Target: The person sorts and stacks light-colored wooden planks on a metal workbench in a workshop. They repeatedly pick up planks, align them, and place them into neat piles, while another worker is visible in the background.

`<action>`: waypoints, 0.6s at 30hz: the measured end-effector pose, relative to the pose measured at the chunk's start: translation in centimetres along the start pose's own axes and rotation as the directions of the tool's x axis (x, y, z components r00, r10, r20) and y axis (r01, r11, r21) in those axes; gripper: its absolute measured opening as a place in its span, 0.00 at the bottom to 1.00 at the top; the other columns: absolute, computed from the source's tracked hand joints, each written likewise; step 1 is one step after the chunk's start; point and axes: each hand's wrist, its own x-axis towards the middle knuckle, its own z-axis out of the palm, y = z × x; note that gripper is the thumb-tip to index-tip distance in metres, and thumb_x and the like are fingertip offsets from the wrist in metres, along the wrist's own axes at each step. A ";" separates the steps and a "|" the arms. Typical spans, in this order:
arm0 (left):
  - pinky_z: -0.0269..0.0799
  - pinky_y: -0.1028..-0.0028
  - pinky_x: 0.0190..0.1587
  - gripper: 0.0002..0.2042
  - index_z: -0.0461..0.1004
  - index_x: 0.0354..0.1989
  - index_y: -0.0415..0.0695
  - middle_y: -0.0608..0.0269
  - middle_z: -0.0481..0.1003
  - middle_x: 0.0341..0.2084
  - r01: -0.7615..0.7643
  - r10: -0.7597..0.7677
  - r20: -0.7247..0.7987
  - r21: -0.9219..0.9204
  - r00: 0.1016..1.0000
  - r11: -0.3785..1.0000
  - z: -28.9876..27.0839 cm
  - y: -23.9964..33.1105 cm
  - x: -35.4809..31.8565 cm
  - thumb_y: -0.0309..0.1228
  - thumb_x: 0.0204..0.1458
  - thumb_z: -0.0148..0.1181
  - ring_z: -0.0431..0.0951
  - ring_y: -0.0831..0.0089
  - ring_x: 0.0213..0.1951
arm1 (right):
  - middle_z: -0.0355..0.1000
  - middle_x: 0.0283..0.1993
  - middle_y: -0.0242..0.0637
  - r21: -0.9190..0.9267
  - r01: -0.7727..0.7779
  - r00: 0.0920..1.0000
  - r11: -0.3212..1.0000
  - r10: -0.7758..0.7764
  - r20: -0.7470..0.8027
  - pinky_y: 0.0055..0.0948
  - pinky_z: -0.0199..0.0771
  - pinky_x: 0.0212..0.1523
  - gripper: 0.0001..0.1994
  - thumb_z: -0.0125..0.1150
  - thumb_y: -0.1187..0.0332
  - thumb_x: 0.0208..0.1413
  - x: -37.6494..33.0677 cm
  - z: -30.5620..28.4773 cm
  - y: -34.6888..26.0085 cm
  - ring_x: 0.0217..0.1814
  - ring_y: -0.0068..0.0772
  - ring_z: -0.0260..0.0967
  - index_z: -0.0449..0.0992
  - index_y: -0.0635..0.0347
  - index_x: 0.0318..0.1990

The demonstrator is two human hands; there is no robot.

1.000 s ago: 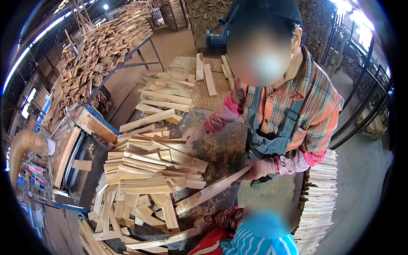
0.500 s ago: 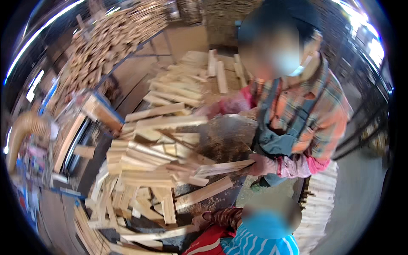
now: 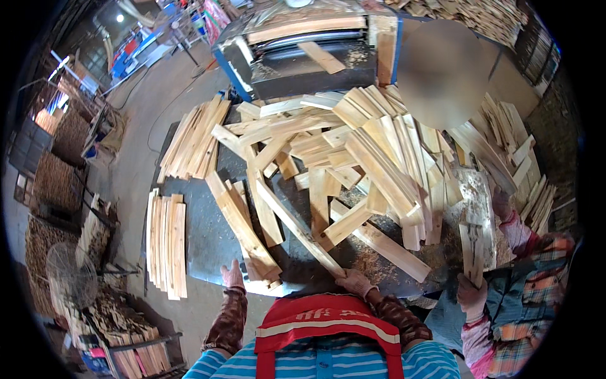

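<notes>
My right hand [image 3: 355, 282], in a pale glove, grips the near end of a long narrow wooden board [image 3: 297, 226]. That board slants away to the left across the dark table [image 3: 205, 230], among other loose boards. My left hand [image 3: 233, 276], also gloved, is held out at the table's near edge with fingers apart and nothing in it. It is nearest to a few boards [image 3: 243, 230] lying at a slant with their ends at that edge. Left of it, a neat row of boards [image 3: 166, 243] lies side by side at the table's left edge.
A machine with rollers [image 3: 309, 47] stands behind the table, a board [image 3: 322, 58] on its bed. Mixed boards [image 3: 385, 158] heap the table's middle and right. At right a co-worker's gloved hand [image 3: 471, 295] holds a short board [image 3: 471, 246]. A fan [image 3: 71, 275] stands at left.
The view has swung from the co-worker's side to the table and machine straight ahead. Both my hands now show; before, only one gloved hand showed, at a board's end.
</notes>
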 end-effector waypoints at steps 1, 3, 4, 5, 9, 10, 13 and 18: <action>0.61 0.60 0.64 0.41 0.62 0.64 0.29 0.32 0.65 0.61 0.001 -0.001 0.002 0.005 1.000 1.000 -0.2 0.1 0.4 0.52 0.51 0.63 0.65 0.43 0.63 | 0.78 0.41 0.50 0.008 -0.034 0.999 0.999 0.034 0.001 0.39 0.72 0.47 0.27 0.62 0.53 0.48 -0.4 0.2 -0.6 0.44 0.44 0.77 0.76 0.60 0.54; 0.60 0.60 0.65 0.42 0.61 0.64 0.29 0.33 0.65 0.62 -0.021 0.020 0.025 0.047 0.999 0.999 -0.2 0.9 -0.1 0.53 0.51 0.63 0.64 0.44 0.64 | 0.78 0.41 0.51 0.101 -0.021 1.000 0.995 0.019 0.016 0.39 0.73 0.46 0.27 0.62 0.54 0.49 -0.7 0.7 -1.5 0.43 0.44 0.77 0.76 0.60 0.54; 0.59 0.60 0.66 0.43 0.61 0.65 0.30 0.34 0.64 0.63 -0.016 0.013 0.043 0.069 0.999 0.997 0.1 0.9 0.6 0.54 0.51 0.64 0.63 0.44 0.65 | 0.78 0.41 0.51 0.149 -0.014 1.000 0.989 0.012 0.019 0.39 0.73 0.46 0.26 0.62 0.54 0.50 -0.9 0.8 -2.3 0.43 0.45 0.77 0.76 0.60 0.54; 0.60 0.60 0.66 0.44 0.61 0.65 0.31 0.34 0.64 0.63 -0.045 0.044 0.037 0.033 0.998 0.998 0.5 0.7 1.2 0.55 0.50 0.65 0.63 0.45 0.65 | 0.78 0.41 0.51 0.126 0.016 1.000 0.992 -0.017 0.002 0.40 0.73 0.46 0.26 0.61 0.54 0.51 -0.9 1.0 -3.2 0.43 0.46 0.77 0.76 0.61 0.55; 0.60 0.60 0.65 0.45 0.60 0.67 0.35 0.36 0.65 0.62 -0.053 0.054 0.134 -0.010 0.989 0.999 2.8 1.5 4.1 0.57 0.48 0.65 0.64 0.45 0.65 | 0.78 0.43 0.53 -0.008 0.173 0.978 0.985 -0.173 -0.116 0.42 0.74 0.49 0.29 0.61 0.52 0.53 1.4 2.5 -10.7 0.47 0.52 0.77 0.73 0.63 0.57; 0.60 0.60 0.66 0.45 0.59 0.67 0.35 0.36 0.65 0.63 -0.060 0.059 0.137 0.006 0.989 0.998 3.7 0.7 5.6 0.57 0.49 0.64 0.64 0.45 0.65 | 0.78 0.45 0.54 -0.049 0.224 0.963 0.973 -0.229 -0.143 0.42 0.74 0.50 0.30 0.61 0.51 0.53 2.4 3.6 -12.6 0.48 0.53 0.77 0.71 0.65 0.58; 0.60 0.60 0.66 0.45 0.58 0.68 0.34 0.35 0.64 0.63 -0.008 0.020 0.248 -0.052 0.969 0.999 5.6 2.9 6.9 0.58 0.51 0.61 0.65 0.46 0.65 | 0.71 0.57 0.56 -0.232 0.165 0.970 0.959 -0.201 -0.140 0.45 0.72 0.55 0.37 0.60 0.45 0.55 5.9 7.5 -16.9 0.55 0.57 0.72 0.63 0.64 0.64; 0.72 0.63 0.51 0.36 0.60 0.67 0.42 0.49 0.71 0.53 0.341 -0.023 0.593 -0.431 0.805 0.836 5.6 5.9 6.3 0.57 0.59 0.54 0.73 0.61 0.53 | 0.61 0.67 0.55 -0.573 0.311 0.941 0.758 -0.332 0.071 0.47 0.70 0.58 0.42 0.57 0.40 0.57 11.8 11.3 -21.2 0.61 0.59 0.67 0.53 0.52 0.72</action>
